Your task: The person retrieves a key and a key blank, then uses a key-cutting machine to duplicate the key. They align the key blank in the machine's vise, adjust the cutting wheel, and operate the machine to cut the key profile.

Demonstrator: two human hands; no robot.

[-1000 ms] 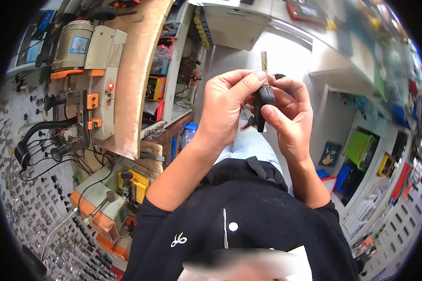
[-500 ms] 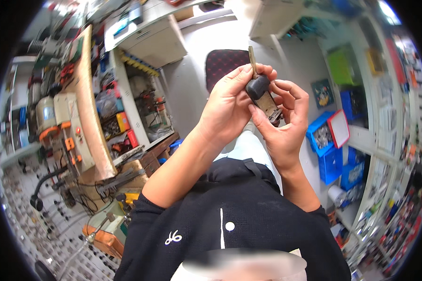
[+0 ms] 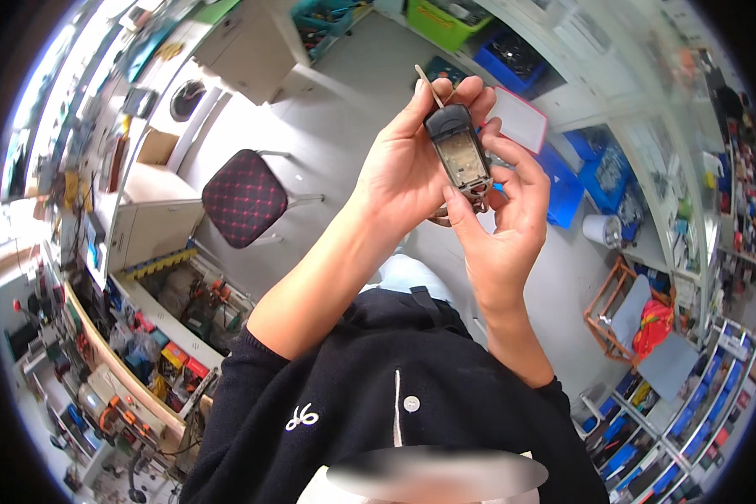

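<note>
Holds a key fob (image 3: 462, 155) in front of the torso, raised above the floor (image 3: 332, 139) and well apart from any counter, between left hand (image 3: 399, 160) and right hand (image 3: 512, 227). Turns the recessed tan face upward to the head camera, presumably for a close view into the casing. Slants the key blade (image 3: 429, 86) away from the body, up and slightly left, out of the black upper end. Pinches there between left thumb and left fingers (image 3: 470, 89) curled behind; apparently secures the fob without covering its face. Rests the right thumb (image 3: 454, 200) at the lower end, near a metal ring (image 3: 480, 204), likely as a steady against tilting. Curls the right fingers along the opposite side, slightly spread. Cannot confirm firm contact there, owing to overlap and small scale.

Shows a stool (image 3: 244, 199) with dark, red-patterned seat to the left, apparently placed for sitting at nearby work surfaces. Shows a wooden-edged counter (image 3: 113, 357) at lower left, with machinery behind the edge. Shows blue bins (image 3: 601, 181) to the right, likely grouped for sorting small goods.
</note>
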